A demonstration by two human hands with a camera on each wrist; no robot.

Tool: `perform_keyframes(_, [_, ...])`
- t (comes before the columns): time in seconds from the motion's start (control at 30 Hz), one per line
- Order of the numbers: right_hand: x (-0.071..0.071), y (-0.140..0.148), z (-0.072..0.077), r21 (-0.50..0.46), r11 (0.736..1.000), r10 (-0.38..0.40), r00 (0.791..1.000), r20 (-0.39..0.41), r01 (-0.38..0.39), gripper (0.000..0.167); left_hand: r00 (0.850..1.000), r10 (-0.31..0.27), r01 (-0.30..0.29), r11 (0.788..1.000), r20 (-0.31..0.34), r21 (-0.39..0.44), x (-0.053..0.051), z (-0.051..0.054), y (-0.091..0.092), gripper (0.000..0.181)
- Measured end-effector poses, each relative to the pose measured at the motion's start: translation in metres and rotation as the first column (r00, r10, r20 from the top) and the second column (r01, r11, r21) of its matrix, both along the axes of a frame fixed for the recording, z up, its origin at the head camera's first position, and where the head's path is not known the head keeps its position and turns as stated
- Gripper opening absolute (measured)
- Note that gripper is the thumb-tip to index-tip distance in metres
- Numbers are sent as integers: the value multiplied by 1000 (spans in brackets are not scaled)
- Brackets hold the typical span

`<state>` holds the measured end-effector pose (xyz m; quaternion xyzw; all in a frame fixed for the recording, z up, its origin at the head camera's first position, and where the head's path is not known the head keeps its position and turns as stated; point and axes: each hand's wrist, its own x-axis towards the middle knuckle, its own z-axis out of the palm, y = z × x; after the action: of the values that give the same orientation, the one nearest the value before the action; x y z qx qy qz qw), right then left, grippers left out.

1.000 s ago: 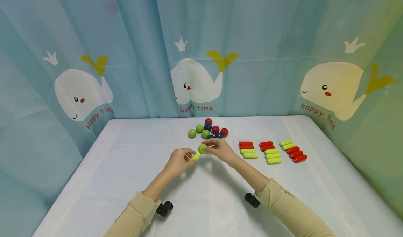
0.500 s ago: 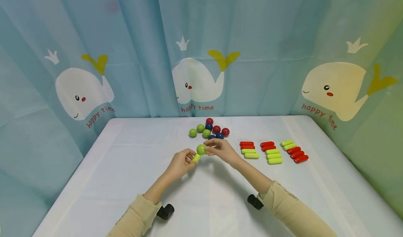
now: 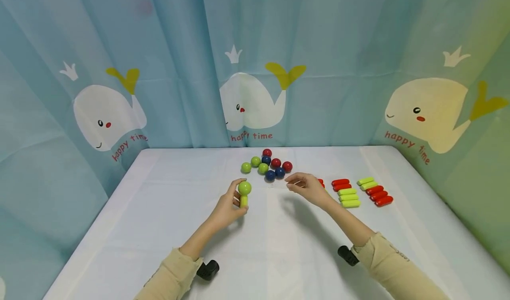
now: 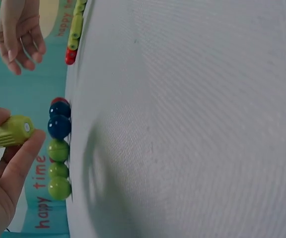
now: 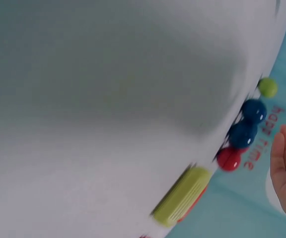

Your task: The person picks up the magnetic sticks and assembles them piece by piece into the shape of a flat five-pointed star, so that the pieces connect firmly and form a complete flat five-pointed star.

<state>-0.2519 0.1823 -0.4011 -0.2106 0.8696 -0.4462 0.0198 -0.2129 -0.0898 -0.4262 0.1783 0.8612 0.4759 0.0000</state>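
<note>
My left hand (image 3: 226,210) grips a yellow-green stick (image 3: 244,202) upright above the table. A green ball (image 3: 245,187) sits on the stick's upper end. The left wrist view shows the stick's ribbed side and round end (image 4: 27,127) between thumb and fingers, with the ball out of sight there. To the right, my right hand (image 3: 312,191) hovers over the table with nothing in its loosely bent fingers. It covers part of the nearest row of sticks. Behind the hands lies a cluster of green balls (image 3: 263,169), blue balls (image 3: 280,172) and red balls (image 3: 276,163).
Red sticks (image 3: 340,182) and yellow-green sticks (image 3: 349,197) lie in rows on the right half of the white table (image 3: 167,229). A light blue curtain (image 3: 179,69) printed with whales hangs behind the table and along both sides.
My right hand has let go of the green ball and moved right. The left hand has turned the stick upright, with the ball staying on it, and shifted slightly left.
</note>
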Motion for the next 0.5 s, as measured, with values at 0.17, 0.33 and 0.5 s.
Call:
perform_keyframes(0.17, [0,17,1,94,995,-42,998,-44,46,24,1000,1,-2,1000,9,28,2,1,-4,70])
perform_keyframes(0.33, [1,34,-1,169,983,-69,996,-49,76,22,997,-57,54,996,45,74,4,0,-5,52])
perform_keyframes(0.5, [5,47,0,251,965,-66,995,-72,82,19,995,-83,77,992,63,97,6,-2,-6,42])
